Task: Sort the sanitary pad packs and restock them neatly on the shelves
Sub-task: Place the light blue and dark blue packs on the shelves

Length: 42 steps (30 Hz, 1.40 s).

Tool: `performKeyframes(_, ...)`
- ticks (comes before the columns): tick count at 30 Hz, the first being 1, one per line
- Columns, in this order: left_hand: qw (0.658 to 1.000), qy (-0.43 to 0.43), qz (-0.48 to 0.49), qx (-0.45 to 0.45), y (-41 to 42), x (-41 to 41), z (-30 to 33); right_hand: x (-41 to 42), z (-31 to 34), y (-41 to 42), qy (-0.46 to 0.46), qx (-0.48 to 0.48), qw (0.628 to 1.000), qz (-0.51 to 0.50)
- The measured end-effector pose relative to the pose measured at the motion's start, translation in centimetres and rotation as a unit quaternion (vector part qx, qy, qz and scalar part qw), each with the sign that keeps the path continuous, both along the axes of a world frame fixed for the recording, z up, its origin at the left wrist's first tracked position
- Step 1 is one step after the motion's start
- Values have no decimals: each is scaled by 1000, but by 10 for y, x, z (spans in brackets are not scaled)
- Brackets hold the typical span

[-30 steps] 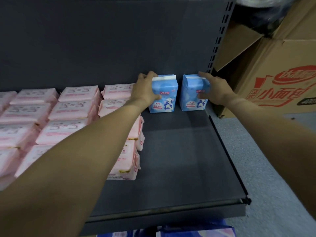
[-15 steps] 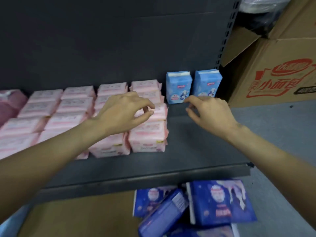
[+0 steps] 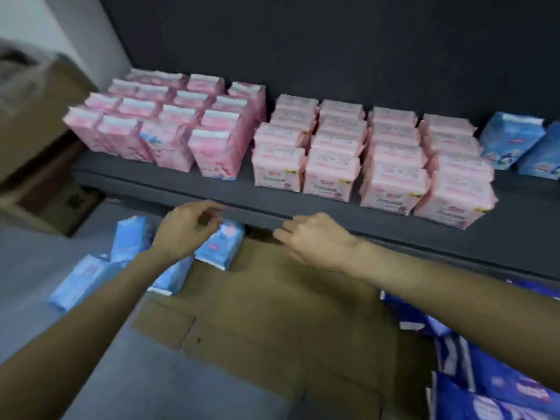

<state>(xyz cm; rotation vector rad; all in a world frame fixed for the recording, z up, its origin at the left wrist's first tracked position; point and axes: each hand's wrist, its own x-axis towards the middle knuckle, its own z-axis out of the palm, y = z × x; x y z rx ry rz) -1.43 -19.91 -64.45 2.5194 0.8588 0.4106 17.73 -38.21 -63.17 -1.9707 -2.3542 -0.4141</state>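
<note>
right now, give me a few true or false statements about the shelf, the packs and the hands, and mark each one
1. Both hands are empty. True: the left hand and right hand hold nothing and hover below the shelf edge.
2. The light blue packs on the shelf stand at its right end. True.
3. The shelf holds only blue packs. False: pink packs fill most of it.
4. Light blue packs on the floor lie by the left hand. True.
5. The dark blue packs are stacked on the shelf. False: they lie low on the right, below the shelf.
6. The flattened cardboard lies on the shelf. False: it lies on the floor.
</note>
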Motion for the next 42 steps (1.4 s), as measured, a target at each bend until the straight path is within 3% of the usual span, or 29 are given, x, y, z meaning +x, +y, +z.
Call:
performKeyframes(2, 994, 1, 86, -62, 33, -58, -26, -42, -25, 39, 9, -74, 997, 7)
performKeyframes(6, 975, -19, 200, -93, 62, -122, -64, -84, -69, 103, 52, -177, 980, -78)
performKeyframes(12, 976, 116, 177, -56, 72, -131, -123, -118, -129, 164, 14, -235, 963, -129)
performKeyframes(18, 937, 300, 166, 65, 63, -104, -152, -121, -167, 185, -107, -242, 958, -110)
performKeyframes(20, 928, 321, 169, 88, 62, -103, -155, -118, -160, 188, -154, -211, 963, -65)
performKeyframes(24, 962, 195, 186, 42, 52, -115, -155, -115, -148, 158, -174, -134, 973, 66)
performKeyframes(27, 971, 118, 202, 37, 30, -127, -154, -122, -141, 116, -53, -99, 992, 53)
performKeyframes(29, 974, 100, 202, 14, 13, -130, -158, -124, -137, 95, -24, -153, 988, -14)
performKeyframes(32, 979, 76, 185, -47, -9, -128, -166, -122, -139, 80, 39, -300, 949, -85)
performKeyframes(35, 942, -12, 217, -255, -8, -125, -168, -111, -137, 83, 186, -393, 895, -102)
performKeyframes(38, 876, -51, 221, -425, 2, -125, -168, -98, -130, 90, 186, -423, 882, -90)
performKeyframes(40, 863, -62, 211, -454, 3, -123, -168, -92, -131, 89, 165, -431, 881, -102)
performKeyframes(42, 879, -41, 184, -438, 1, -123, -162, -90, -134, 85, 165, -427, 881, -118)
